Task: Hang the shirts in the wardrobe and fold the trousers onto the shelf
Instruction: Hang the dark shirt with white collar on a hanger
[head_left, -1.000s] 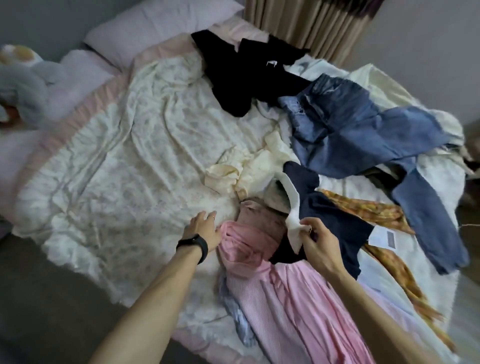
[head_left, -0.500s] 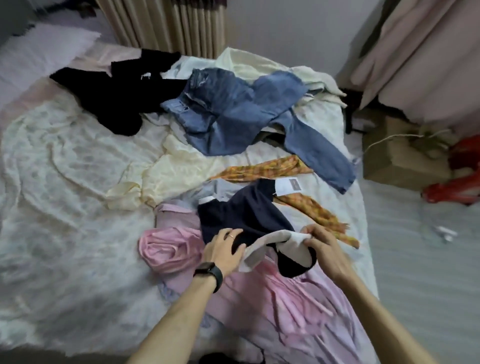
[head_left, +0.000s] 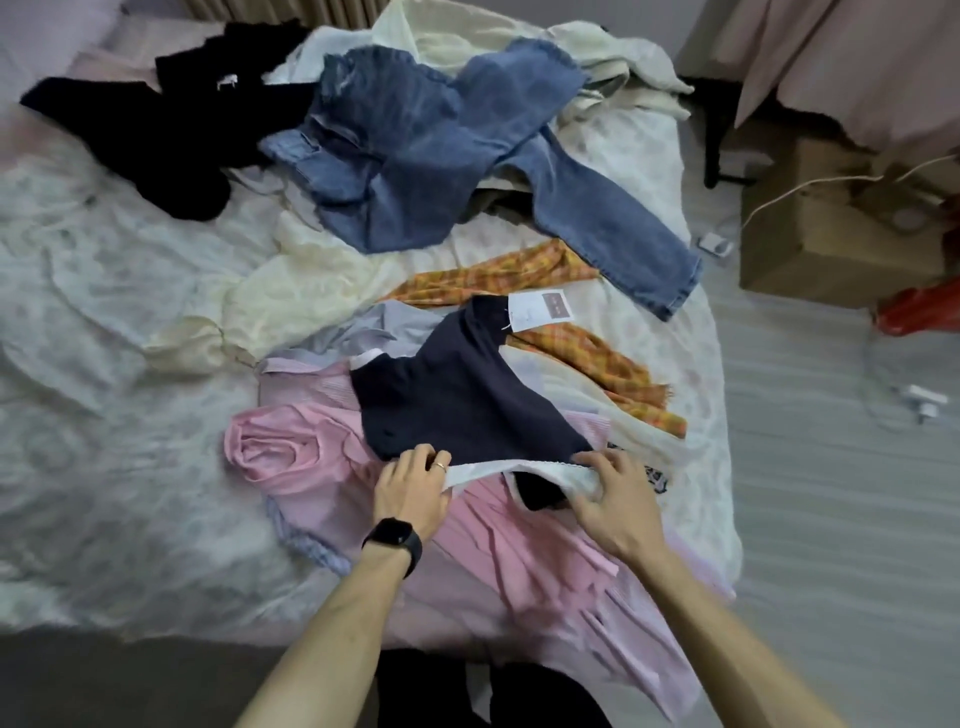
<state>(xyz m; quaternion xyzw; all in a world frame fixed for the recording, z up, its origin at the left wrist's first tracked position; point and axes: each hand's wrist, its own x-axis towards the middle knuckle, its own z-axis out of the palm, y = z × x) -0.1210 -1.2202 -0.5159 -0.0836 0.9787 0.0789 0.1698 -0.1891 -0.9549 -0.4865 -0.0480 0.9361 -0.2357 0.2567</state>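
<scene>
A navy shirt (head_left: 462, 395) with a white collar and a paper tag lies on top of a pink striped shirt (head_left: 322, 457) near the bed's front edge. My left hand (head_left: 413, 483) pinches the left end of the white collar. My right hand (head_left: 613, 493) grips the collar's right end. Blue jeans (head_left: 431, 150) sprawl across the far middle of the bed. A black garment (head_left: 171, 119) lies at the far left, a cream garment (head_left: 306, 291) in the middle, and an orange plaid cloth (head_left: 582, 343) to the right.
The bed (head_left: 104, 467) has a pale floral cover. A cardboard box (head_left: 831, 228) with a cable stands on the floor to the right, with a red object (head_left: 919, 306) beside it. Pink curtain (head_left: 852, 62) hangs at the far right. A white charger (head_left: 919, 405) lies on the floor.
My left hand left the bed cover and took the collar's left end. The navy shirt has been spread out flatter, and my view swung right and nearer.
</scene>
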